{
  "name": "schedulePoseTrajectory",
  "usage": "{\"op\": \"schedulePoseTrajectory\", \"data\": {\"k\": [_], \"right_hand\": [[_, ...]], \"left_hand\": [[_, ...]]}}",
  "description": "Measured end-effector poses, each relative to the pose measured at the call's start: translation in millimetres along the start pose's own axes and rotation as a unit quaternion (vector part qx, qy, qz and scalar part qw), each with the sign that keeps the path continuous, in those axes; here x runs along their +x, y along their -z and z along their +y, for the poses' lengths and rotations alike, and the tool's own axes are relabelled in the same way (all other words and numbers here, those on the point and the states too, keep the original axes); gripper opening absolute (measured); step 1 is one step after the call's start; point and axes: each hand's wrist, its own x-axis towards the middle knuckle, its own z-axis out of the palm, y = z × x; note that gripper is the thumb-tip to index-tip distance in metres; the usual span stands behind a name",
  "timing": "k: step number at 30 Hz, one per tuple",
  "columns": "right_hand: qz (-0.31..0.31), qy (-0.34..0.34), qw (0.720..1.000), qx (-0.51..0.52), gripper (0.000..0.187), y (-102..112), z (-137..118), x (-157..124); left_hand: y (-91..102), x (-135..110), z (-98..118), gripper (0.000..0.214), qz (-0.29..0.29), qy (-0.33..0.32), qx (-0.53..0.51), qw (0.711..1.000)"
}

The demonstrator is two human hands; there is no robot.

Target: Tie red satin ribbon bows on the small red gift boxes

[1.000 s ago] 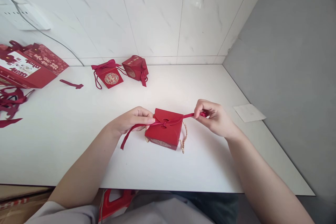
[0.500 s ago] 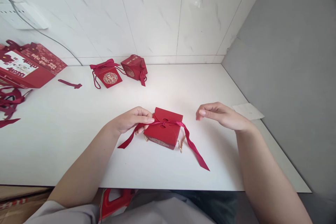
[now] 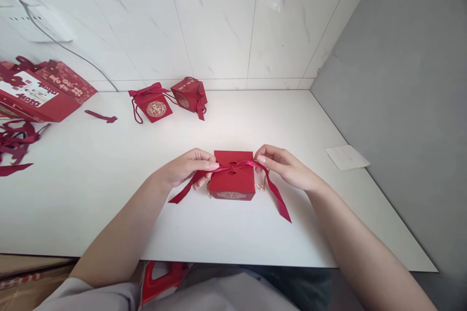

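Note:
A small red gift box (image 3: 235, 183) stands on the white table in front of me, with a round gold emblem on its near side. A dark red ribbon (image 3: 279, 199) crosses its top, knotted at the middle, its two tails trailing onto the table. My left hand (image 3: 193, 167) pinches the ribbon at the box's left edge between thumb and fingers. At the right edge, my right hand (image 3: 282, 163) has thumb and forefinger closed on the ribbon's other side. Bits of a twisted gold cord (image 3: 260, 185) show at both sides of the box.
Two finished-looking red boxes with bows, one (image 3: 156, 107) beside another (image 3: 188, 97), stand near the tiled wall. Larger red packages (image 3: 54, 97) and a heap of ribbon (image 3: 18, 138) lie at left. A white paper (image 3: 347, 157) rests at the right edge; a cable runs down the wall.
My right hand has come in from the right and taken hold of the ribbon. The box has turned to face me more squarely. My left hand keeps its pinch.

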Motion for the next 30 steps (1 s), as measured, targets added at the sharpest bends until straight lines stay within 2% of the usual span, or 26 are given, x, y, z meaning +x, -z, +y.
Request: {"op": "schedulePoseTrajectory", "data": {"k": [2,4,8,11,15,17,21,26,28,30], "right_hand": [[0.095,0.043,0.992,-0.076,0.032,1,0,0],[0.128,0.059,0.981,-0.134,0.033,3,1,0],[0.063,-0.006,0.986,-0.154,0.045,4,3,0],[0.023,-0.053,0.993,-0.106,0.05,1,2,0],[-0.061,-0.025,0.998,0.01,0.055,-2,-1,1],[-0.062,-0.013,0.997,0.049,0.055,-2,-3,0],[-0.003,0.01,0.998,0.054,0.035,-5,-5,-2],[0.09,0.074,0.992,-0.044,0.023,-10,-5,-6],[0.107,0.125,0.979,-0.119,0.017,-10,-3,-8],[0.13,0.204,0.949,-0.203,0.011,-9,-1,-9]], "left_hand": [[-1.3,0,1,0.033,0.003,0.001,-0.002,1.0],[-1.8,-1,1,0.034,0.005,-0.003,0.005,1.0],[-0.6,0,1,0.036,0.014,-0.013,0.017,1.0],[1.0,1,0,0.036,0.014,-0.018,0.021,1.0],[1.6,2,-1,0.035,0.016,-0.024,0.018,0.999],[0.7,3,-1,0.035,0.016,-0.026,0.014,0.999],[-2.6,4,-1,0.036,0.014,-0.026,0.007,1.0],[-6.0,5,0,0.036,0.023,-0.038,-0.001,0.999],[-6.4,5,0,0.036,0.028,-0.043,-0.004,0.999],[-6.2,5,0,0.036,0.034,-0.043,-0.001,0.999]]}}
